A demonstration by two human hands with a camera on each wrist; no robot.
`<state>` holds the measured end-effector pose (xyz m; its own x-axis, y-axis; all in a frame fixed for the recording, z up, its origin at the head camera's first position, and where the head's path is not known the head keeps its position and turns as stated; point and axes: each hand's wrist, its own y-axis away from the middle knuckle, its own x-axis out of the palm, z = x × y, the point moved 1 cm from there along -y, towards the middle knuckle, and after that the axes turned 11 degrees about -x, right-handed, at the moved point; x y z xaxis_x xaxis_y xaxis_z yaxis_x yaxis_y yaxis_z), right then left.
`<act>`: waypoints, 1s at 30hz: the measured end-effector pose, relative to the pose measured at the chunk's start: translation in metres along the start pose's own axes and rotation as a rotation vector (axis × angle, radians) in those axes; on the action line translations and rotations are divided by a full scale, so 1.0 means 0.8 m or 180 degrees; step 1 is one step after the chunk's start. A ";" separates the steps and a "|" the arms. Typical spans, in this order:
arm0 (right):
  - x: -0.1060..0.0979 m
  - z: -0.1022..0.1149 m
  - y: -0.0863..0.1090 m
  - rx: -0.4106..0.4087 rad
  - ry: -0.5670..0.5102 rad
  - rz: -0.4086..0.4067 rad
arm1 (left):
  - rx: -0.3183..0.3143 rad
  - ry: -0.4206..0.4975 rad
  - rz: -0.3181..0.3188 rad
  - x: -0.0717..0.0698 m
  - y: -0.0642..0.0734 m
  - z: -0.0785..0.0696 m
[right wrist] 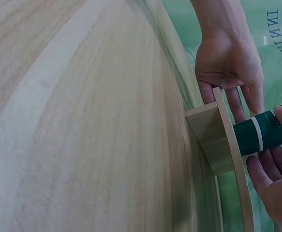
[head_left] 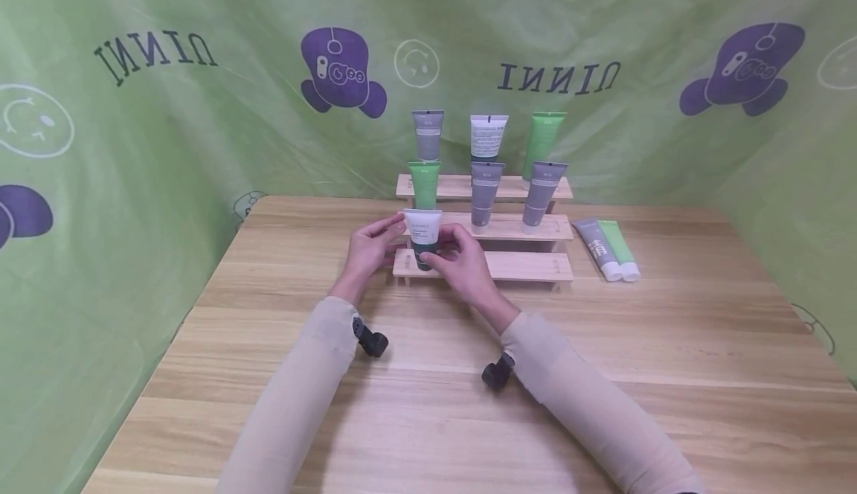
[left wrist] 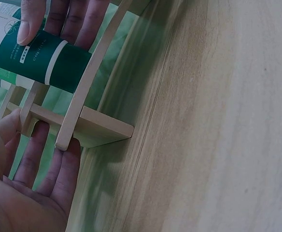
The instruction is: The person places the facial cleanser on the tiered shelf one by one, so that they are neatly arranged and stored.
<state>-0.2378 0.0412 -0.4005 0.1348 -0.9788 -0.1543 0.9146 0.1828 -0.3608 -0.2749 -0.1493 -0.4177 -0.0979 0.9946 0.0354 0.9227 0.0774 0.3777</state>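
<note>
A white and dark-green squeeze tube [head_left: 423,235] stands cap down at the left end of the lowest step of a wooden display rack [head_left: 509,265]. My right hand [head_left: 462,265] pinches this tube, thumb in front and fingers behind. At the rack's left end is my left hand [head_left: 367,252], its fingers fairly straight and its fingertips touching the step edges in the left wrist view. That view shows the tube's dark cap [left wrist: 68,66] against the step. Directly behind it, a green tube [head_left: 425,183] stands on the middle step.
Two grey tubes [head_left: 485,195] share the middle step. On the top step stand a grey tube [head_left: 428,135], a white tube [head_left: 487,137] and a green tube [head_left: 544,144]. Right of the rack, a grey tube [head_left: 598,248] and a green tube [head_left: 619,250] lie on the wooden table [head_left: 428,419].
</note>
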 end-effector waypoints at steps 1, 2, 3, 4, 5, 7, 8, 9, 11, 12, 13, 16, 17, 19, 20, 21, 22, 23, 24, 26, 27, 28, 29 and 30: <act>-0.001 -0.006 -0.001 -0.0005 -0.0011 0.0003 | 0.0001 -0.0002 -0.0004 0.001 0.000 0.000; -0.003 -0.006 0.000 -0.0010 -0.0017 0.0016 | -0.0004 -0.0008 -0.0007 0.001 0.000 0.000; -0.005 -0.005 0.001 -0.0024 -0.0029 0.0036 | -0.0013 -0.0011 -0.0010 0.002 0.000 0.000; -0.007 -0.005 0.001 -0.0034 -0.0040 0.0050 | -0.0020 -0.0010 -0.0012 0.002 0.000 0.000; -0.009 -0.004 0.002 -0.0043 -0.0053 0.0065 | -0.0025 -0.0007 -0.0010 0.002 0.000 0.000; -0.013 -0.004 0.004 -0.0054 -0.0063 0.0101 | -0.0042 -0.0013 -0.0012 0.002 0.000 0.001; -0.016 -0.003 0.005 -0.0066 -0.0067 0.0116 | -0.0047 -0.0019 -0.0015 0.001 0.000 0.001; -0.018 -0.002 0.007 -0.0075 -0.0077 0.0122 | -0.0051 -0.0024 -0.0015 0.000 0.000 0.001; -0.023 0.000 0.009 -0.0083 -0.0107 0.0120 | -0.0051 -0.0027 -0.0009 -0.001 -0.001 0.001; -0.026 0.001 0.010 -0.0084 -0.0118 0.0120 | -0.0050 -0.0030 -0.0009 -0.001 -0.001 0.001; -0.028 0.003 0.011 -0.0078 -0.0125 0.0123 | -0.0045 -0.0023 -0.0007 -0.002 -0.001 0.001; -0.036 0.006 0.016 -0.0058 -0.0133 0.0145 | -0.0040 -0.0002 -0.0008 -0.002 -0.002 0.001; -0.039 0.007 0.018 -0.0056 -0.0138 0.0157 | -0.0039 0.0001 -0.0010 -0.002 -0.002 0.001; -0.045 0.010 0.023 -0.0046 -0.0123 0.0188 | -0.0041 0.0003 -0.0017 -0.002 -0.002 0.001; -0.048 0.011 0.026 -0.0040 -0.0117 0.0200 | -0.0042 -0.0002 -0.0025 -0.002 -0.001 0.001; -0.052 0.012 0.029 -0.0022 -0.0103 0.0204 | -0.0043 -0.0001 -0.0028 -0.001 -0.001 0.001; -0.055 0.013 0.033 -0.0002 -0.0082 0.0200 | -0.0046 0.0004 -0.0030 -0.001 -0.001 0.001; -0.060 0.015 0.036 0.0032 -0.0057 0.0197 | -0.0051 0.0009 -0.0024 -0.001 -0.002 0.001; -0.064 0.016 0.040 0.0068 -0.0028 0.0194 | -0.0054 0.0019 -0.0020 0.000 -0.002 0.001; -0.073 0.018 0.048 0.0147 -0.0013 0.0165 | -0.0057 0.0026 -0.0016 0.000 -0.002 0.001; -0.077 0.019 0.051 0.0187 0.0003 0.0150 | -0.0055 0.0030 -0.0013 0.000 -0.002 0.001; -0.082 0.020 0.055 0.0225 0.0007 0.0140 | -0.0051 0.0035 -0.0015 0.000 -0.002 0.001; -0.086 0.021 0.058 0.0271 -0.0006 0.0137 | -0.0049 0.0031 -0.0017 0.000 -0.002 0.001; -0.090 0.021 0.062 0.0315 -0.0039 0.0132 | -0.0043 0.0026 -0.0022 0.000 -0.002 0.001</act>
<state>-0.1959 0.1193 -0.3915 0.1774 -0.9717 -0.1558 0.9412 0.2138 -0.2617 -0.2761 -0.1493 -0.4188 -0.1075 0.9934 0.0403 0.9168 0.0834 0.3906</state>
